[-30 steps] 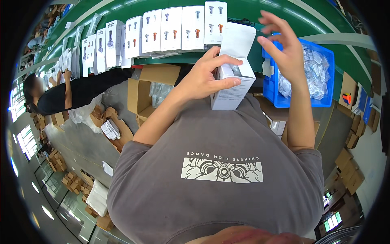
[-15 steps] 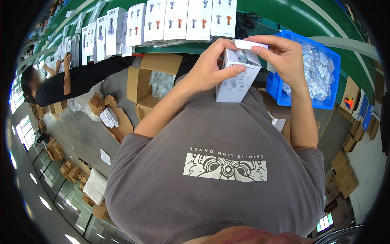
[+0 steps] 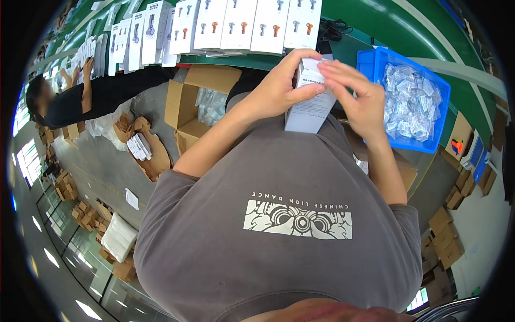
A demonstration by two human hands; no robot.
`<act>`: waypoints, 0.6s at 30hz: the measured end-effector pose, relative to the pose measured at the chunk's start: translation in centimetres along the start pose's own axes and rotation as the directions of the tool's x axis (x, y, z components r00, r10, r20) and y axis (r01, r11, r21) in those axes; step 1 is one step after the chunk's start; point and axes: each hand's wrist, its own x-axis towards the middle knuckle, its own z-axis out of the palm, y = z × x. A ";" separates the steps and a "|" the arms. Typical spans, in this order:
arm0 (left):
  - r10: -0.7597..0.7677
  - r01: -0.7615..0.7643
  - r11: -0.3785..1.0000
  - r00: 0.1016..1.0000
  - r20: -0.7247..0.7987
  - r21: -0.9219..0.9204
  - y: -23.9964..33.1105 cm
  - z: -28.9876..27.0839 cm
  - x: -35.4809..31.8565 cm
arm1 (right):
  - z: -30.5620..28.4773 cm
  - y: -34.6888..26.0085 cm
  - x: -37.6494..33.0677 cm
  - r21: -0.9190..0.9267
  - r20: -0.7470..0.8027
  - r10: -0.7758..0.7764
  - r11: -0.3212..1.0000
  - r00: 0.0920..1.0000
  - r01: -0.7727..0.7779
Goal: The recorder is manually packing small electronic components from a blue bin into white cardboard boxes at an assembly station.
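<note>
Your left hand [image 3: 276, 88] clasps a white box [image 3: 311, 110] left of the blue bin [image 3: 367, 63], fingers and thumb closed around its upper part. Your right hand [image 3: 359, 99], beside the bin, has bent fingers at the box's top; whether they pinch it, you cannot tell. Clear packets [image 3: 410, 96] fill the bin. Farther left of it, white cartons [image 3: 268, 27] line the green counter [image 3: 348, 11].

Grey T-shirt [image 3: 268, 263], short sleeves [image 3: 165, 194], white patterned chest print [image 3: 298, 220], lettering [image 3: 301, 206], seemingly round collar [image 3: 268, 302]
</note>
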 end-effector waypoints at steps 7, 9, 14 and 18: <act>0.013 -0.014 0.998 1.000 0.016 0.055 0.5 -1.8 -0.1 | -0.2 -0.6 3.8 -0.031 0.149 -0.055 0.998 0.987 0.061; 0.030 -0.030 0.999 0.999 -0.019 0.017 0.5 -2.6 -0.1 | 0.6 -1.1 5.0 -0.080 0.240 -0.127 0.985 0.963 0.150; 0.023 -0.022 0.999 0.998 -0.052 0.026 1.3 -6.3 -0.1 | 3.1 -2.4 6.0 -0.149 0.341 -0.190 0.956 0.921 0.253; 0.103 -0.059 0.974 0.975 -0.198 0.218 4.6 -10.1 0.1 | 3.3 -2.2 6.9 0.003 -0.066 -0.056 0.998 0.996 0.056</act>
